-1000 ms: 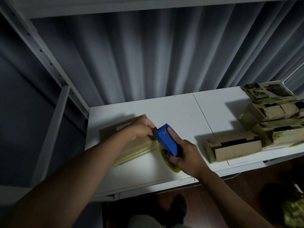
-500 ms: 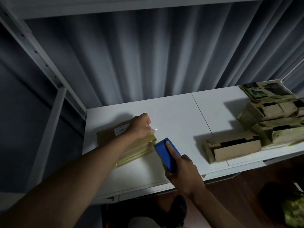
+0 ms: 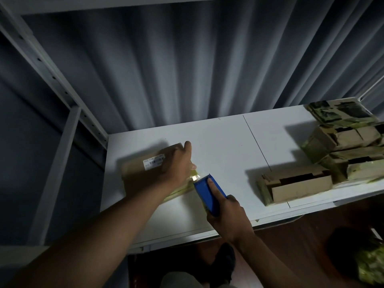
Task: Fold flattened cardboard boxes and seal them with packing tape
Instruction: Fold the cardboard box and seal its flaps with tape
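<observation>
The left hand (image 3: 175,163) lies palm-down with fingers extended, its forearm stretched forward from lower left; the right hand (image 3: 227,217) is curled in a grip, forefinger straight, wrist angled up from below

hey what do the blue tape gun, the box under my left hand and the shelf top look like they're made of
Tape dispenser: likely plastic, solid blue, smooth and faintly glossy. Box: brown cardboard, matte, with a printed label and yellowish glossy tape along its near edge. Shelf: smooth white panel with a seam, perhaps painted metal or laminate; hard to tell.
</observation>
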